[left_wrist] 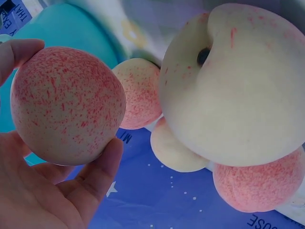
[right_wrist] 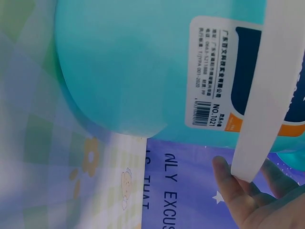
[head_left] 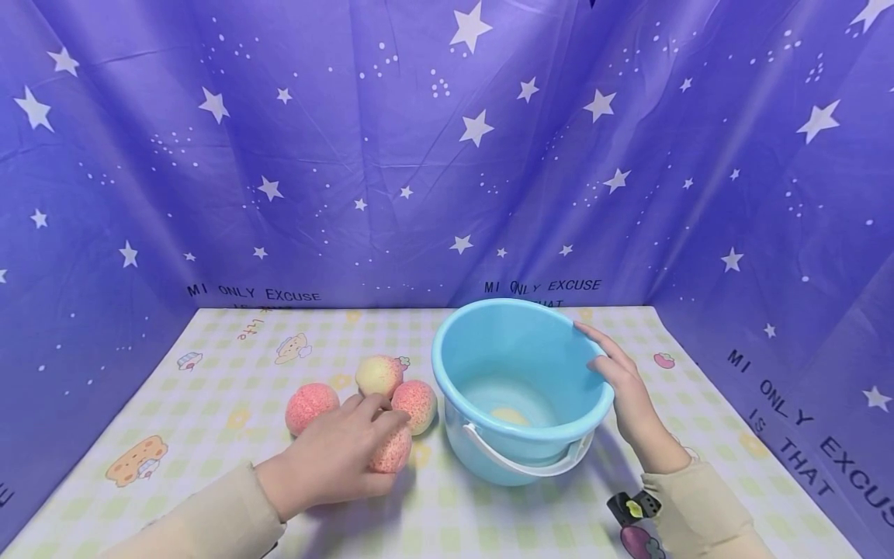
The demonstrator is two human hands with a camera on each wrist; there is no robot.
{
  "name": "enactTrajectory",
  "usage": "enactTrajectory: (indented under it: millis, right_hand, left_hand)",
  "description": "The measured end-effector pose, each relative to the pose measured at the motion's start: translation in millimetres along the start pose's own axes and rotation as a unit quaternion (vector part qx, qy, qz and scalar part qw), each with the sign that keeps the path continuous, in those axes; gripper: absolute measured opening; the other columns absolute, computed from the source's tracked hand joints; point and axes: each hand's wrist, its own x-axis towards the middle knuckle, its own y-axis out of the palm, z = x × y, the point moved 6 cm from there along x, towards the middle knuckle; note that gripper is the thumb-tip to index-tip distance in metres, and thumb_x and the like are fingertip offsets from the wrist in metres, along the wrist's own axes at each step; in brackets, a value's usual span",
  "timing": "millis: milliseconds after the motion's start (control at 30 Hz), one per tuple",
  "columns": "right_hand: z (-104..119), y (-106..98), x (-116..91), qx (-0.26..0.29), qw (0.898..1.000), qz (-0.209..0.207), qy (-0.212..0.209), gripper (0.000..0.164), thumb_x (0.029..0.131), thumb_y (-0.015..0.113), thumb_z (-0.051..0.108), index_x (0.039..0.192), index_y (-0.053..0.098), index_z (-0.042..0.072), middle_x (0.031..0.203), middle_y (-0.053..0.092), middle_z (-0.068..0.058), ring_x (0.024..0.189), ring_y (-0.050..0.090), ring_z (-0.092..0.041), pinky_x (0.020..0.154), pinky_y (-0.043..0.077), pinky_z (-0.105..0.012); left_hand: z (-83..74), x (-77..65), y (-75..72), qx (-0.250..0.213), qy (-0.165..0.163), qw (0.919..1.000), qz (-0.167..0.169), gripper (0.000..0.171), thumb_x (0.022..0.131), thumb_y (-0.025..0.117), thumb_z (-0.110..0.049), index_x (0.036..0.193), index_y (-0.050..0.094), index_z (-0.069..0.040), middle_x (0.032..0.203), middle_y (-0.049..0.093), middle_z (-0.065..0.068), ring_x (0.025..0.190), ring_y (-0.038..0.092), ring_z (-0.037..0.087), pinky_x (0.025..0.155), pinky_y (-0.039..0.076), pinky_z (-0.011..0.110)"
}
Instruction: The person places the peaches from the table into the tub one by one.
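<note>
My left hand [head_left: 342, 450] grips a pink-speckled peach [left_wrist: 68, 106] between thumb and fingers, to the left of the bucket. Just beyond that hand lie a yellowish peach [head_left: 379, 376], a speckled peach [head_left: 416, 407] and a pinker peach [head_left: 312, 408]. Another pale peach [left_wrist: 238, 90] looms large in the left wrist view; the hand and forearm hide it in the head view. My right hand [head_left: 631, 400] holds the rim of a light blue bucket [head_left: 489, 454] at its right side. The bucket stands upright, its white handle [right_wrist: 267, 95] hanging down at the front.
A checked tablecloth [head_left: 230, 373] with cartoon prints covers the table. Purple star-patterned curtains [head_left: 391, 155] rise behind the table and along both sides. A label [right_wrist: 209, 71] is stuck on the bucket's outer wall.
</note>
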Motion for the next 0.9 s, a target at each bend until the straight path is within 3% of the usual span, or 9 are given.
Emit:
enactTrajectory:
  millis: [900]
  right_hand:
    - [0, 0, 0, -0.001, 1.0, 0.0, 0.003, 0.064, 0.089, 0.038, 0.007, 0.152, 0.039, 0.014, 0.16, 0.03, -0.007, 0.122, 0.041, -0.005, 0.09, 0.038, -0.014]
  left_hand:
    - [-3.9, 5.5, -18.7, 0.016, 0.021, 0.9996, -0.006, 0.056, 0.071, 0.074, -0.039, 0.122, 0.061, -0.017, 0.114, 0.059, 0.006, 0.087, 0.055, 0.019, 0.053, 0.042, 0.025]
